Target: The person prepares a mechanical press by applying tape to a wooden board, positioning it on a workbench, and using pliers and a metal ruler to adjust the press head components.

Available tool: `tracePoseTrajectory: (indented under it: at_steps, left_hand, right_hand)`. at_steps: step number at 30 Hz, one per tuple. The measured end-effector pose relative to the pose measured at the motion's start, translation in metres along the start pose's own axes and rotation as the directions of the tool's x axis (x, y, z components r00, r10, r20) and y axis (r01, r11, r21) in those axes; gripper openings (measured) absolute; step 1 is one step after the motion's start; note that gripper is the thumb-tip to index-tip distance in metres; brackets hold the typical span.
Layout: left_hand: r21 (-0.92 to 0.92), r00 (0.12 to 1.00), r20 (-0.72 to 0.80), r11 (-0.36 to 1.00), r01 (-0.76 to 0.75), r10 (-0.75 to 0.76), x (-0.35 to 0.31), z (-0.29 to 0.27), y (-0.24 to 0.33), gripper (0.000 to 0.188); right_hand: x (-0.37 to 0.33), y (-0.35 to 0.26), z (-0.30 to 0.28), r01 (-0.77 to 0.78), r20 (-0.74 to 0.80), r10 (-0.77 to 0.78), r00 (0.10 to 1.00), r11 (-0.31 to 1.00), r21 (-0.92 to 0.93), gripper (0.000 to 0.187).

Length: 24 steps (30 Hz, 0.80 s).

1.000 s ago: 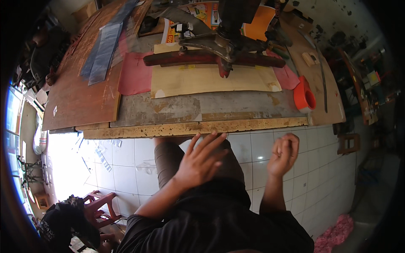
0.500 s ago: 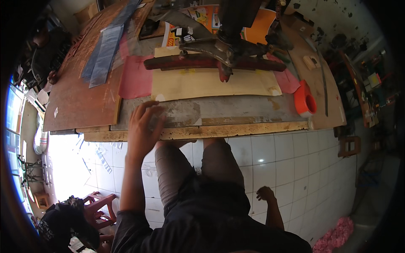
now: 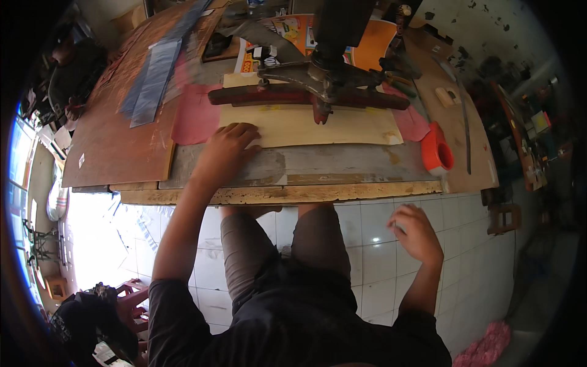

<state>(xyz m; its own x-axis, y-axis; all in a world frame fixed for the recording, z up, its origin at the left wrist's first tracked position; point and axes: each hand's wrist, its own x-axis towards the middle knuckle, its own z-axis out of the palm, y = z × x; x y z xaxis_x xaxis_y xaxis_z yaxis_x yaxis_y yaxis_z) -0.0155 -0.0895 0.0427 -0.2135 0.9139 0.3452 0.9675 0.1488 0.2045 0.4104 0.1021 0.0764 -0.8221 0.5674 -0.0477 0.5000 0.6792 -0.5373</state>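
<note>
My left hand (image 3: 229, 153) lies over the near left corner of a pale yellow sheet (image 3: 330, 129), its fingers stretched forward and touching it. A pink sheet (image 3: 194, 116) shows beyond the yellow one's left end, next to that hand. Over the sheets sits a machine head (image 3: 327, 76) with a long dark red bar (image 3: 269, 96) across the yellow sheet. Whether the bar presses on the sheet I cannot tell. My right hand (image 3: 417, 232) hovers in front of the table's edge, above the floor. Its fingers are loosely curled, apart from the thumb, and nothing shows in them.
A red-orange tape roll or ring-shaped holder (image 3: 436, 148) lies at the right of the grey tabletop (image 3: 348, 162). Clear bluish plastic strips (image 3: 156, 76) rest on the brown board (image 3: 116, 134) at left. Another person (image 3: 76, 73) sits at far left. A wooden stool (image 3: 504, 218) stands right.
My left hand has moved forward and right, from the table's front edge onto the yellow sheet. My right hand has risen from low beside my body toward the table.
</note>
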Motion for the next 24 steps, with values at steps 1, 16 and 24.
tracePoseTrajectory:
  at_steps: [1,16,24]
  left_hand:
    - [0.030,1.000,-0.004,0.999,-0.021,0.021,-0.005,-0.001,-0.002,0.025]
    - [0.192,0.960,-0.194,0.967,-0.166,0.204,-0.022,-0.031,0.020,0.020]
    - [-0.082,0.991,-0.117,0.995,0.052,-0.062,-0.084,-0.019,0.064,0.031]
  right_hand:
    - [0.014,-0.010,-0.005,0.115,-0.126,-0.102,0.987,0.989,0.096,0.011]
    - [0.131,-0.007,0.052,0.378,-0.518,-0.481,0.707,0.876,-0.299,0.028]
    - [0.079,-0.011,0.034,0.458,-0.336,-0.466,0.818,0.882,-0.110,0.022]
